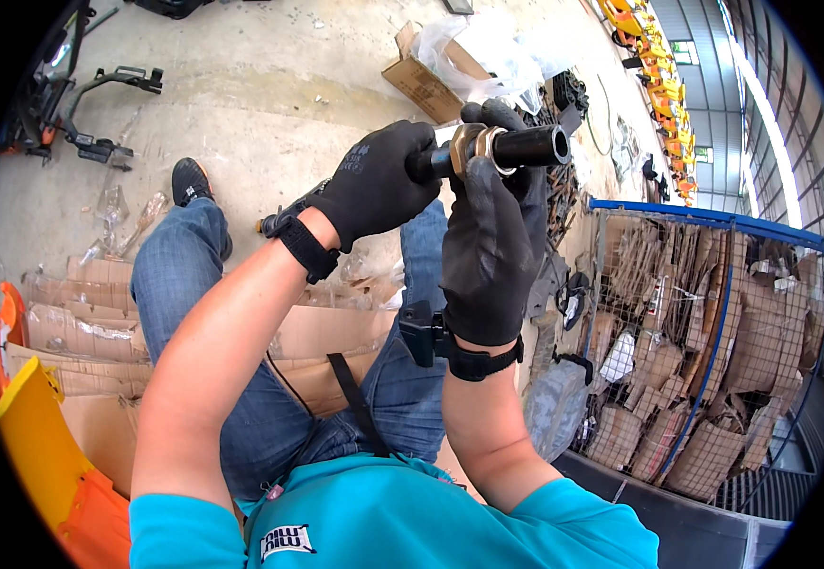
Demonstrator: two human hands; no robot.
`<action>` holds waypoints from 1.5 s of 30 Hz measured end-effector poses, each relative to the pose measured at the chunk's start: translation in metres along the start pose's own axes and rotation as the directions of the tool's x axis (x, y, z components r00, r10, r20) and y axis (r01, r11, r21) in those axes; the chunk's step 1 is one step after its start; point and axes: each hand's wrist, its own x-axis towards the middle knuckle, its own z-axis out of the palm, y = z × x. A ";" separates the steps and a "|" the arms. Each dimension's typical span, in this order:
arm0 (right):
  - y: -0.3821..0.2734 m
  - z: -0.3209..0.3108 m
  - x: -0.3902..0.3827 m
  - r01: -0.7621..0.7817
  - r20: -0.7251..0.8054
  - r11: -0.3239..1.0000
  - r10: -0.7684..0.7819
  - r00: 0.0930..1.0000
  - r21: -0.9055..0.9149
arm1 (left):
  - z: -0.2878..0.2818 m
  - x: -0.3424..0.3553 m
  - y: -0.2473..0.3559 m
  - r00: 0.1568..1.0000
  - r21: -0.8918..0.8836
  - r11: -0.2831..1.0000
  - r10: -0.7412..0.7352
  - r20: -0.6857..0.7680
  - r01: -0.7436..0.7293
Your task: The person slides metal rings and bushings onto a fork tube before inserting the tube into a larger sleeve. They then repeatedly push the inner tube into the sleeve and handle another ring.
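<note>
Both hands wear black gloves and hold up a black metal tube [530, 147] in front of me. My left hand [379, 175] is closed round the tube's left part. The fingers of my right hand [495, 247] wrap round gold-coloured nut-like rings [464, 150] at the tube's middle, with a silvery ring beside them. To the right the tube's hollow end sticks out past the fingers. Part of the tube is hidden inside the left glove. Black straps circle both wrists, and a small black box sits on the right one.
Flattened cardboard [326, 332] lies under my legs. Right of me stands a blue-framed mesh cage [715, 223] full of cardboard. An open carton [423, 90] with plastic wrap lies ahead, near a heap of dark metal parts [568, 95]. Yellow and orange panels [42, 427] are at lower left.
</note>
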 end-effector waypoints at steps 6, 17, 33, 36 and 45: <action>0.004 -0.001 -0.003 0.130 0.034 0.866 -0.130 0.991 -0.482 | -0.004 0.002 0.001 1.000 0.013 1.000 -0.009 0.017 0.009; -0.015 -0.014 0.009 0.084 0.045 0.908 -0.072 0.996 -0.410 | -0.001 0.004 -0.005 1.000 0.021 1.000 0.020 0.008 -0.020; -0.034 -0.026 0.026 0.180 0.232 0.755 -0.038 0.972 -0.631 | 0.001 0.004 -0.003 0.999 -0.044 0.998 0.044 -0.024 -0.045; -0.032 -0.023 0.022 0.095 0.118 0.732 -0.020 0.993 -0.675 | -0.001 0.003 -0.003 1.000 -0.024 1.000 0.015 0.003 -0.015; -0.041 -0.033 0.033 0.058 0.254 0.864 0.082 0.964 -0.500 | -0.002 0.003 -0.005 1.000 -0.016 1.000 -0.007 0.021 0.008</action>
